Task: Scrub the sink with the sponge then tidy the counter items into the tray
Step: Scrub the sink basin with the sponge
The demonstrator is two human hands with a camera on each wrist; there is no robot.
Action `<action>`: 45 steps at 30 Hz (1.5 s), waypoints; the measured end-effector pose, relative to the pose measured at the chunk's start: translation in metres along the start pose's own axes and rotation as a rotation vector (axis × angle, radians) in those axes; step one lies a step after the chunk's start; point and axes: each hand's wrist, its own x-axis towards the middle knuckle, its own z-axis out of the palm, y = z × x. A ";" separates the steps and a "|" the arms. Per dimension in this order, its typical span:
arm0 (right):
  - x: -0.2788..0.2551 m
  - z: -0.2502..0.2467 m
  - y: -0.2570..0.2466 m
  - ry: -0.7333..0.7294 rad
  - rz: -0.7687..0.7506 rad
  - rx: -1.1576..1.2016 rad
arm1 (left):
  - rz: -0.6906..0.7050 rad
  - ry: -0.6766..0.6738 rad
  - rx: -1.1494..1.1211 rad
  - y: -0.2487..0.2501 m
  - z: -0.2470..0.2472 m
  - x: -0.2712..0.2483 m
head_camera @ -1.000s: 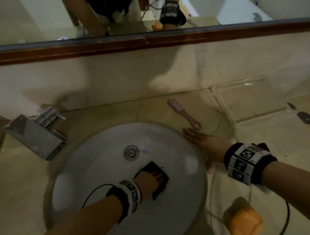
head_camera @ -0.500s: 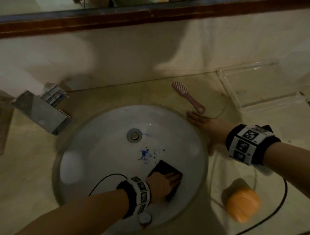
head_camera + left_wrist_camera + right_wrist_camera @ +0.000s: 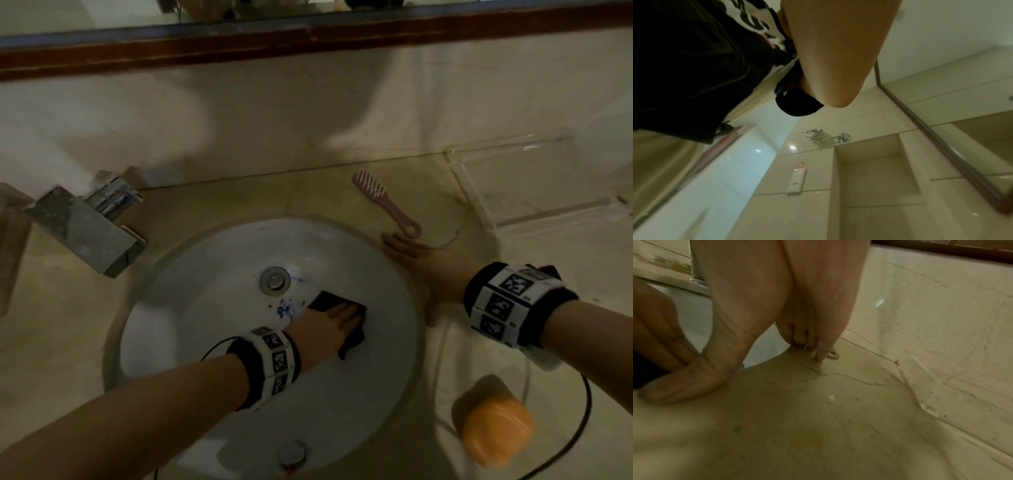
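The beige counter (image 3: pixel 359 202) fills the view, and sunk into it sits the round white sink (image 3: pixel 212 342), a metal drain (image 3: pixel 274 281) near its middle. At the far right corner lies the clear tray (image 3: pixel 534 219), nothing in it. The left hand (image 3: pixel 325 334) is down in the basin, fingers straight and flat on the dark sponge (image 3: pixel 325 298), pressing it beside a scatter of blue specks (image 3: pixel 283 310) (just short of the drain). The right hand (image 3: pixel 423 262) lies flat on the counter at the sink's rim, fingers straight, holding nothing. Just beyond its fingertips, a pink brush (image 3: pixel 385 202); nearer the person, an orange soap bar (image 3: pixel 496 433).
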 end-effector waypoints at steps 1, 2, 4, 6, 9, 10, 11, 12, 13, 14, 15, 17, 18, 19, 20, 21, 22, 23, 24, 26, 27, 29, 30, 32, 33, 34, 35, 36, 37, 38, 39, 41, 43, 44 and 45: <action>0.000 0.000 0.000 -0.004 -0.001 -0.012 | 0.094 0.071 -0.004 0.010 0.000 0.001; 0.000 0.000 0.000 -0.009 -0.004 -0.020 | 0.148 0.033 -0.030 0.019 0.004 0.001; 0.001 0.001 0.001 -0.012 -0.007 -0.022 | 0.269 -0.036 -0.040 0.029 0.024 0.002; 0.002 0.002 0.002 -0.001 -0.011 -0.010 | 0.226 -0.137 -0.049 0.028 0.042 0.002; 0.002 0.004 0.003 0.018 -0.018 -0.002 | 0.064 -0.139 -0.059 0.018 0.048 0.003; 0.002 0.004 0.003 0.016 -0.022 -0.007 | 0.006 -0.151 -0.061 0.012 0.046 0.005; 0.002 0.004 0.003 0.017 -0.022 -0.006 | -0.034 -0.149 -0.049 0.004 0.046 0.009; 0.002 0.004 0.003 0.020 -0.018 -0.003 | -0.074 -0.161 -0.029 -0.007 0.046 0.015; 0.002 0.004 0.003 0.022 -0.013 -0.003 | -0.114 -0.173 -0.006 -0.019 0.049 0.019; 0.002 0.004 0.003 0.023 -0.009 -0.006 | -0.140 -0.205 0.007 -0.031 0.050 0.024; 0.003 0.004 0.003 0.021 -0.007 -0.009 | -0.147 -0.243 0.001 -0.045 0.053 0.027; 0.003 0.003 0.003 0.012 -0.002 -0.002 | -0.159 -0.274 0.032 -0.069 0.054 0.028; 0.003 0.003 0.003 0.009 0.000 0.010 | -0.158 -0.259 0.067 -0.074 0.046 0.025; 0.003 0.002 0.002 0.010 -0.001 0.021 | -0.132 -0.232 0.092 -0.074 0.034 0.023; 0.002 0.002 0.002 0.012 -0.003 0.027 | -0.106 -0.186 0.086 -0.070 0.024 0.020; 0.001 0.002 0.003 0.014 -0.008 0.030 | -0.087 -0.104 0.089 -0.060 0.012 0.019; 0.000 0.001 0.003 0.017 -0.012 0.037 | -0.062 0.003 0.101 -0.048 0.003 0.017; 0.000 0.001 0.002 0.021 -0.015 0.046 | -0.013 0.066 0.094 -0.036 -0.003 0.012; -0.001 0.000 0.003 0.025 -0.018 0.051 | 0.067 0.116 0.076 -0.025 -0.006 0.007; -0.002 -0.001 0.003 0.024 -0.024 0.048 | 0.267 0.041 -0.003 -0.014 -0.001 -0.005; -0.002 -0.001 0.002 0.024 -0.027 0.052 | 0.371 -0.057 -0.017 -0.013 0.005 -0.012; -0.001 0.000 0.002 0.029 -0.031 0.072 | 0.550 -0.299 -0.038 -0.019 0.019 -0.023; -0.001 0.000 0.003 0.033 -0.034 0.081 | 0.593 -0.371 -0.031 -0.024 0.024 -0.030; -0.001 0.001 0.004 0.041 -0.041 0.096 | 0.573 -0.430 -0.035 -0.037 0.028 -0.042; -0.001 0.001 0.004 0.043 -0.046 0.104 | 0.554 -0.439 -0.036 -0.044 0.030 -0.049; -0.001 0.001 0.005 0.043 -0.049 0.112 | 0.529 -0.462 -0.030 -0.052 0.032 -0.054; -0.001 0.002 0.006 0.042 -0.050 0.119 | 0.491 -0.499 0.013 -0.059 0.030 -0.055; -0.001 0.002 0.006 0.041 -0.050 0.126 | 0.450 -0.495 0.051 -0.067 0.030 -0.055; -0.001 0.002 0.006 0.039 -0.051 0.131 | 0.385 -0.482 0.096 -0.076 0.026 -0.054; -0.001 0.002 0.007 0.041 -0.051 0.136 | 0.337 -0.426 0.125 -0.085 0.022 -0.049; -0.001 0.002 0.006 0.041 -0.051 0.138 | 0.291 -0.400 0.122 -0.091 0.018 -0.045; -0.002 0.001 0.005 0.044 -0.052 0.145 | 0.260 -0.315 0.160 -0.102 0.015 -0.038; -0.002 0.001 0.005 0.050 -0.051 0.149 | 0.173 -0.275 0.117 -0.103 -0.002 -0.031; -0.002 0.001 0.005 0.048 -0.050 0.151 | 0.131 -0.276 0.072 -0.099 -0.016 -0.028; -0.002 0.001 0.005 0.046 -0.049 0.153 | 0.105 -0.208 0.074 -0.092 -0.023 -0.026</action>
